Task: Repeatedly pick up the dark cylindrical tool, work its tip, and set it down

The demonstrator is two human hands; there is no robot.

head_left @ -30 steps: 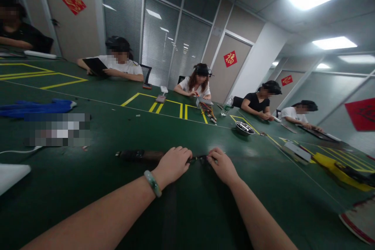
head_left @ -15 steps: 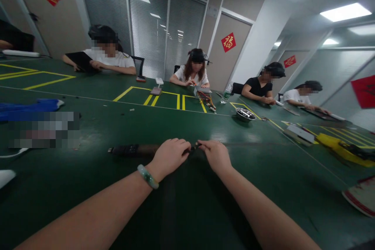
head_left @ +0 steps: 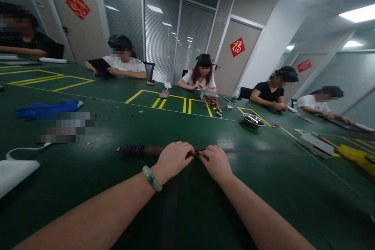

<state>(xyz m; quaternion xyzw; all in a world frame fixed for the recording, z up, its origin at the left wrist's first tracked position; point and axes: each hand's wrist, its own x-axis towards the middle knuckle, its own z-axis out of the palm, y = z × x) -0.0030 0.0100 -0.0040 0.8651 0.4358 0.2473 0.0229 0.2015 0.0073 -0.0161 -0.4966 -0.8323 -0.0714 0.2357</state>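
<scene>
In the head view, the left hand (head_left: 175,158), at the centre of the frame, is curled nearly closed over the right end of a dark tool (head_left: 137,150) with a brown stretch along its body. The tool lies across the middle of the frame, its metal tip pointing left, above the green table (head_left: 131,203). A mottled bracelet (head_left: 152,178) circles the left wrist. The right hand (head_left: 215,160), just right of centre, has its fingers drawn together in a pinch on a small dark piece (head_left: 196,153) between the two hands; its shape is too small to tell. A blue glove (head_left: 47,109) lies at the left of the frame, a white object (head_left: 17,175) at the lower left edge, and a metal bowl (head_left: 253,120) right of centre. Co-workers sit across the upper part.
</scene>
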